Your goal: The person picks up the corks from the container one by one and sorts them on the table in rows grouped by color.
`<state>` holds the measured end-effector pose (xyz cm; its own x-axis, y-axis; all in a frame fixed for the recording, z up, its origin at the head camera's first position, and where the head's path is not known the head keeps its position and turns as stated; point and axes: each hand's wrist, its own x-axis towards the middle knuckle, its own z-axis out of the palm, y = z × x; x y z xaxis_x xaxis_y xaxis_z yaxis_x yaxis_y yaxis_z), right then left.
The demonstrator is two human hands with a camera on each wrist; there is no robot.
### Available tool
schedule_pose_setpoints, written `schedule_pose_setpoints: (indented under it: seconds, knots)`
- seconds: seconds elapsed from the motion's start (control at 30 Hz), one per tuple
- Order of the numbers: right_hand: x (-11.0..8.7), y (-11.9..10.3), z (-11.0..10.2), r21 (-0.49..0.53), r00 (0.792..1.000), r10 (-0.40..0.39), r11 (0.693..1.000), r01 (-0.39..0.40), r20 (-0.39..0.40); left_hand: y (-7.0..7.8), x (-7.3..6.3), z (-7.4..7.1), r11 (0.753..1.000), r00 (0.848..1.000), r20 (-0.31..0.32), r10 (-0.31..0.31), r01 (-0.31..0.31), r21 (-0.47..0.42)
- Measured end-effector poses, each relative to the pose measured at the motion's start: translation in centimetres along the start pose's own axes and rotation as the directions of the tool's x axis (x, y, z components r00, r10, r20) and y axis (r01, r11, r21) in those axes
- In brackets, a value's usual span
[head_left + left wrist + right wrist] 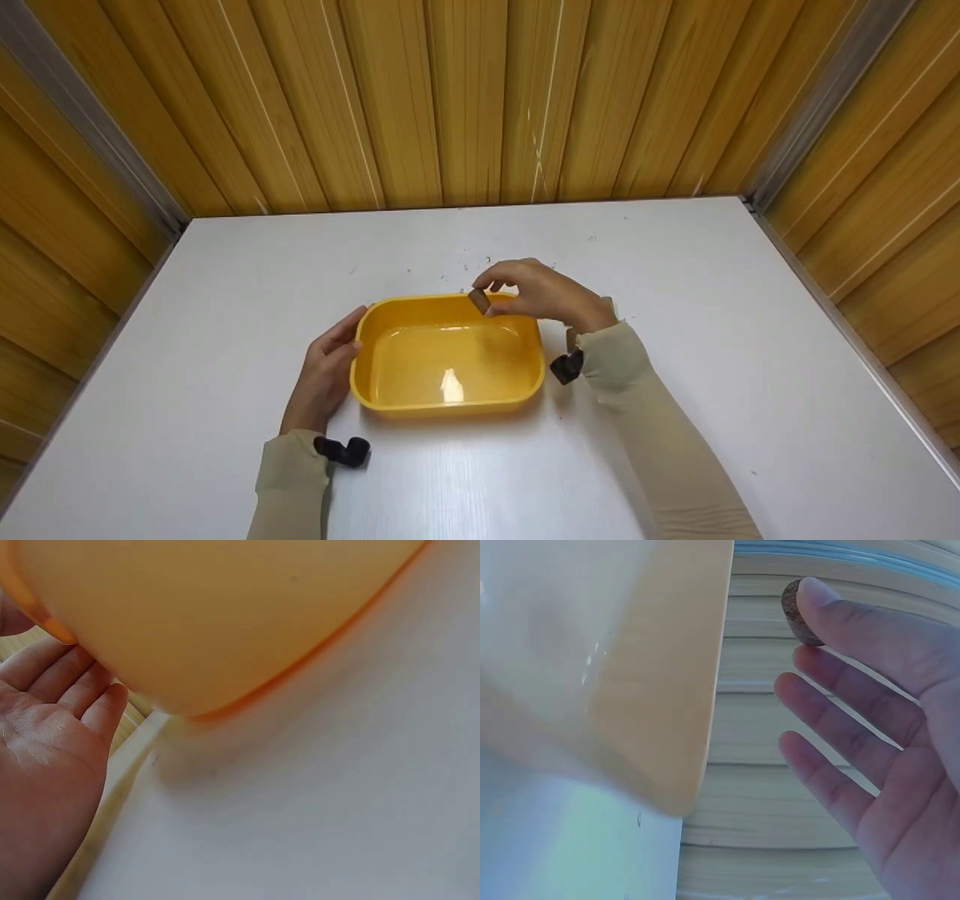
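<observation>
A yellow plastic tub (pixel 450 409) with rounded corners and a shiny bare bottom sits on the white table. My left hand (pixel 328 367) holds its left end, thumb at the rim and fingers along the outer wall. In the left wrist view, the left hand's fingers (pixel 56 675) reach partly behind the tub. Above the tub's far right corner, my right hand (pixel 536 292) pinches a small brown cork (pixel 479 301) between thumb and forefinger. The right wrist view shows the cork's speckled surface (pixel 798 613); the other fingers are spread and touch nothing.
Dark crumbs (pixel 466 267) are scattered on the white table (pixel 675 255) beyond the tub. Ribbed wood-patterned panels (pixel 465 105) rise at the back and on both sides. Black wrist cameras (pixel 568 367) sit by both cuffs, one close to the tub's right end.
</observation>
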<state>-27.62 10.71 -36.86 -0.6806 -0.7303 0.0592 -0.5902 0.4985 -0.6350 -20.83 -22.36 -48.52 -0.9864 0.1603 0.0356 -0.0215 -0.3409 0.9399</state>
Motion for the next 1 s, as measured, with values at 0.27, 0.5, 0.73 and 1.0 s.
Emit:
schedule_pose_setpoints:
  seconds: [0.27,0.5,0.73,1.0]
  knots:
    - [-3.2,1.8,-0.6,0.033,0.989,0.100,0.995,-0.097,-0.106,0.0,0.0,0.1,1.000,1.000,0.007,-0.003,0.002,0.010]
    - [-6.0,3.8,-0.5,0.081,0.975,0.129,0.990,-0.115,-0.182,-0.1,0.1,0.1,1.000,1.000,0.001,-0.004,0.004,0.008]
    - [-8.5,5.7,-0.2,0.104,0.948,0.192,0.980,-0.171,-0.253,0.0,0.0,0.1,1.000,1.000,0.005,-0.005,0.005,0.001]
    - [-10.7,7.6,0.0,0.115,0.931,0.220,0.974,-0.195,-0.289,0.1,-0.2,0.1,1.000,1.000,-0.003,0.000,0.000,-0.009]
